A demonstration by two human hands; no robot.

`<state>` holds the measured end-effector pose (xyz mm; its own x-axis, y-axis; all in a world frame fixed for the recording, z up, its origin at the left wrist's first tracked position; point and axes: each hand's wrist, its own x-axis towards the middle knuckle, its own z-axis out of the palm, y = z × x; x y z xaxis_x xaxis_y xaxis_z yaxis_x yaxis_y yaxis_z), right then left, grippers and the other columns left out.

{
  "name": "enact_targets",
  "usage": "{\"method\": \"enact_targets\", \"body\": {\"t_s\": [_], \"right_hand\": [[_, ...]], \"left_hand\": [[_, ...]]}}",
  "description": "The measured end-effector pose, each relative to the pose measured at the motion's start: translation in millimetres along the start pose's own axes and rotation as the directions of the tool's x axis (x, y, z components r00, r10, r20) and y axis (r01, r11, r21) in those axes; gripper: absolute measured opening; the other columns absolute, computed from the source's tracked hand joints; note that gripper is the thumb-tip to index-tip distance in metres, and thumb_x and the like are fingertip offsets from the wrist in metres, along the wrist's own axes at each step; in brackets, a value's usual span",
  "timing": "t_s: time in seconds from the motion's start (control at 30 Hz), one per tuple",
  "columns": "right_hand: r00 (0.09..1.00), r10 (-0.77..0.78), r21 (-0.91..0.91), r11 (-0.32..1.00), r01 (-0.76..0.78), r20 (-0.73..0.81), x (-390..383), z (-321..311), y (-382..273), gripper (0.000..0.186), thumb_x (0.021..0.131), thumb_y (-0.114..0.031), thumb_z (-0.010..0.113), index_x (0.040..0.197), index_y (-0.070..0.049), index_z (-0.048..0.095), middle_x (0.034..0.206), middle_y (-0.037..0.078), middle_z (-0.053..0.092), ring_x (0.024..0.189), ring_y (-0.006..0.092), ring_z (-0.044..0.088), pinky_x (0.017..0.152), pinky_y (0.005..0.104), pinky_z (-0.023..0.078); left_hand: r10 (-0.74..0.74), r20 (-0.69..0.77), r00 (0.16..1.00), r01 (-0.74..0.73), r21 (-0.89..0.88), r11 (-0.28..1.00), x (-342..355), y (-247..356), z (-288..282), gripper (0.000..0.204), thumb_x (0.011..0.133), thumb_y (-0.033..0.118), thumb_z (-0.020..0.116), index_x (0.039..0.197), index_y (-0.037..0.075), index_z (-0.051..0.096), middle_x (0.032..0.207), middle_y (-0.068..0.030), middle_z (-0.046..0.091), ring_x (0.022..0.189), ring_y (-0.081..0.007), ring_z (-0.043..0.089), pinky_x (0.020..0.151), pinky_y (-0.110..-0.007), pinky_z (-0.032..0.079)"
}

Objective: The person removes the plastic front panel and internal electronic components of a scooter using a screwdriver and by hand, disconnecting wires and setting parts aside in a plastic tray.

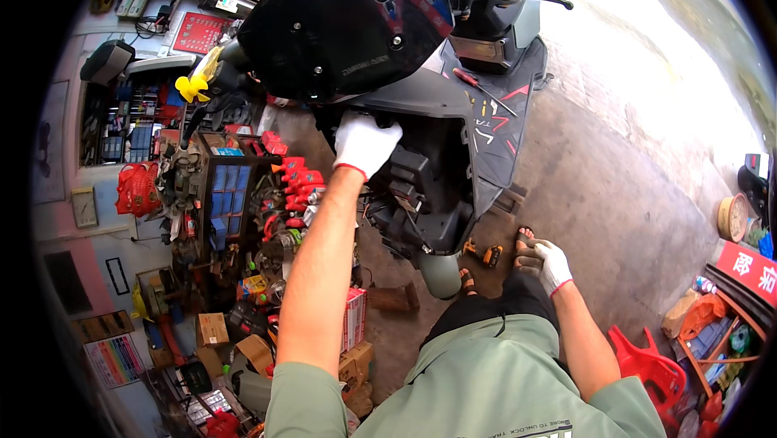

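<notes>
My left hand (366, 143), in a white glove, reaches into the open front compartment (427, 163) of a dark scooter, under its black windscreen panel (344, 25). Its fingers are bent out of sight at the upper inner edge, so what they grip is unclear. Black housings and wiring (405, 195) sit inside the cavity. My right hand (544, 264), also gloved, is low beside my leg with fingers curled together; whether it holds anything is unclear. A red screwdriver (465, 77) lies on the footboard (510, 114). A yellow-and-black drill (490, 255) rests on the floor near my foot.
Crowded shelving (227, 195), red bottles (299, 183) and cardboard boxes (213, 329) fill the left side. A red plastic chair (651, 369) and a wooden rack of items (712, 341) stand at lower right. Concrete floor (615, 195) runs right toward a bright opening.
</notes>
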<state>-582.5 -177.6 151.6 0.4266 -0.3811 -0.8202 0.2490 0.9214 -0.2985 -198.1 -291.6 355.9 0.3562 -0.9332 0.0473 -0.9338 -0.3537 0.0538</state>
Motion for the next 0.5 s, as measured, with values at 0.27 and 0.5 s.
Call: {"method": "enact_targets", "body": {"t_s": [0.27,0.5], "right_hand": [[0.996,-0.017,-0.004,1.000,0.017,-0.093,-1,-30,16,0.032,0.101,-0.014,0.042,0.127,0.003,0.050,0.100,0.012,0.065,0.076,0.0189,0.064,0.069,0.0372,0.056],[0.994,-0.010,0.013,1.000,0.012,-0.108,3,-33,22,0.029,0.102,-0.015,0.042,0.124,0.001,0.052,0.100,0.012,0.066,0.077,0.0197,0.065,0.070,0.0373,0.056]], "left_hand": [[-0.002,0.152,0.988,0.048,-0.306,0.951,2,-26,-2,0.044,0.077,0.039,0.071,0.097,0.001,0.072,0.100,-0.0213,0.071,0.097,-0.0377,0.067,0.084,-0.042,0.054],[0.095,-0.031,0.995,-0.097,-0.069,0.993,-5,-7,11,0.045,0.079,0.038,0.072,0.103,0.000,0.068,0.100,-0.0226,0.068,0.097,-0.0401,0.063,0.085,-0.046,0.051]]}}
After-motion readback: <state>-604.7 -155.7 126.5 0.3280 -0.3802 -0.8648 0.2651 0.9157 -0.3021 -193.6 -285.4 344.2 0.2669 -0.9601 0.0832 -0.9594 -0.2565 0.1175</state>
